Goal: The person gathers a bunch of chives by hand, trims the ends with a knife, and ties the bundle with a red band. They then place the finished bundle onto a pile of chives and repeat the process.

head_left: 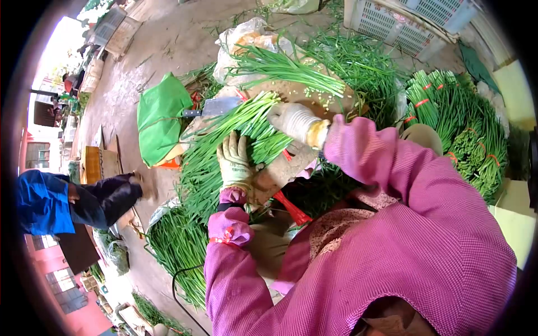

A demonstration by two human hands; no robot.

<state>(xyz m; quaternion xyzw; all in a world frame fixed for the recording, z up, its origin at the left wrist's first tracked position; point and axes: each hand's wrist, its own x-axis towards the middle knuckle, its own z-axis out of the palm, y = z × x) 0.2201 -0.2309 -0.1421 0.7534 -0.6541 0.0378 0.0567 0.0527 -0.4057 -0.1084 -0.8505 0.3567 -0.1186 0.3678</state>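
Note:
My left hand point(234, 162), in a pale work glove, lies with fingers spread on a pile of long green chives point(204, 151). My right hand point(294, 119), also gloved, is at the pale stalk ends of the chives; its fingers are curled and what is in them is hidden. A cleaver point(221, 106) with a dark handle lies beside the pile, beyond my hands. Under the chives is a worn board point(272, 182). Red ties point(292, 208) hang over its near edge. Another bunch of chives point(291, 70) rests on the far side.
Bundles of chives with red bands point(448, 112) stand at right. A green bag point(161, 120) is left of the board. Loose chives point(176, 246) fill a clear bag at lower left. Plastic crates point(398, 31) stand at the back. A person in blue point(45, 201) is at far left.

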